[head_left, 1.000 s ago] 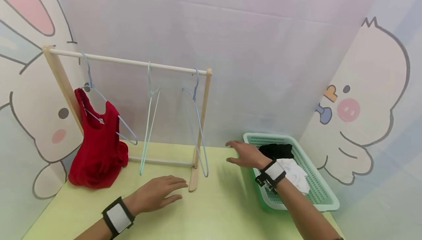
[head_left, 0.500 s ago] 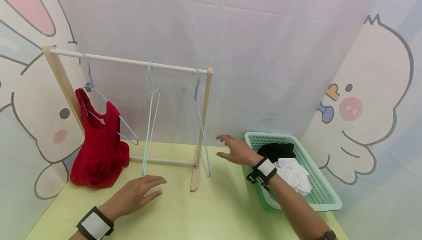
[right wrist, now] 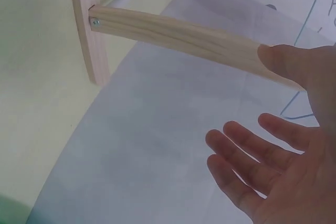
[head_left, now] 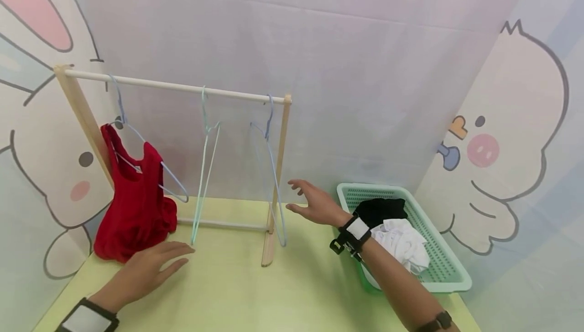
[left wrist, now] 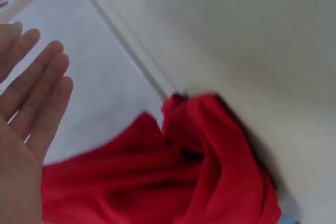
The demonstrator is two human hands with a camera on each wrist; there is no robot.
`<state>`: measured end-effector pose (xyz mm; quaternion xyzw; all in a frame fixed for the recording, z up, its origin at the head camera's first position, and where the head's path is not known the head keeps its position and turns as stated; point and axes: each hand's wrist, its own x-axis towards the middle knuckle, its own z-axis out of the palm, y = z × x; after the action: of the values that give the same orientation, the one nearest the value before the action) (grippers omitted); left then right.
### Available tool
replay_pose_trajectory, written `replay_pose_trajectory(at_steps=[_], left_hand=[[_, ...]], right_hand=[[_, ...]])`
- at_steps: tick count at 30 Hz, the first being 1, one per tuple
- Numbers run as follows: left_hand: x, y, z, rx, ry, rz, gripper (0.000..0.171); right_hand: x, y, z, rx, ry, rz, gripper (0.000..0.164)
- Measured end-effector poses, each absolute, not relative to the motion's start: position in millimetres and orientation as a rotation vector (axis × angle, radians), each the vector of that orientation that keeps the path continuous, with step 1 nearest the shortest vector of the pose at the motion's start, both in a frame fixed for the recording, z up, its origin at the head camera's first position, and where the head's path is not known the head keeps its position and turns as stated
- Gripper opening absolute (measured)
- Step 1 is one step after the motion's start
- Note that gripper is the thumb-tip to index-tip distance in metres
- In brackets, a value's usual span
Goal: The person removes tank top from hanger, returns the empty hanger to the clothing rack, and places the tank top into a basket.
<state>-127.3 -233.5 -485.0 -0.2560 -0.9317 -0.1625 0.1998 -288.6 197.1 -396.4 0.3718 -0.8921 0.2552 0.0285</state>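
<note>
Currently, the left hand (head_left: 145, 271) is showing straight, slightly parted fingers and the right hand (head_left: 319, 205) loosely curving ones, neither holding anything. At twelve o'clock from the left hand, the red garment (head_left: 137, 200) is hanging close by; I cannot tell whether they are touching. It is draping by its straps over a blue hanger (head_left: 120, 106), and at one o'clock the mint hanger (head_left: 196, 220) is dangling bare. At ten o'clock from the right hand, the second blue hanger (head_left: 274, 180) is also dangling bare; at four o'clock the green basket (head_left: 449, 256) is holding white cloth (head_left: 401, 246), with black cloth (head_left: 380, 212) lying at eleven o'clock from it. Judging by this, one garment is hanging largely done, though sitting askew, while the basket's cloths are waiting unhung and two hangers on the white rail (head_left: 159, 84) are carrying nothing.
</note>
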Motion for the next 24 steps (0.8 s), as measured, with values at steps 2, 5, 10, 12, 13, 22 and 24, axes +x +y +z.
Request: replay_pose_trajectory(at_steps=[2, 5, 10, 12, 13, 22, 24], left_hand=[[-126, -244, -477, -0.686, -2.560, -0.441, 0.039], [-126, -256, -462, -0.591, -2.521, -0.482, 0.038], [-121, -263, -436, -0.364, -2.485, -0.859, 0.028], [-120, -265, -428, -0.322, -2.467, -0.949, 0.024], [-119, -267, -425, -0.320, -2.461, -0.951, 0.024], [-124, -292, -399, -0.469, -2.330, -0.667, 0.028], [-128, -296, -388, -0.478, -2.315, -0.586, 0.029]], right_hand=[[-290, 194, -397, 1.140, -2.727, 0.814, 0.067], [-293, 189, -397, 1.123, -2.687, 0.865, 0.071], [-296, 177, -391, 1.094, -2.635, 0.965, 0.073], [-297, 173, -389, 1.081, -2.623, 1.001, 0.072], [-297, 170, -388, 1.076, -2.617, 1.018, 0.071], [-308, 148, -385, 1.156, -2.430, 1.249, 0.037], [-310, 146, -386, 1.167, -2.392, 1.281, 0.030]])
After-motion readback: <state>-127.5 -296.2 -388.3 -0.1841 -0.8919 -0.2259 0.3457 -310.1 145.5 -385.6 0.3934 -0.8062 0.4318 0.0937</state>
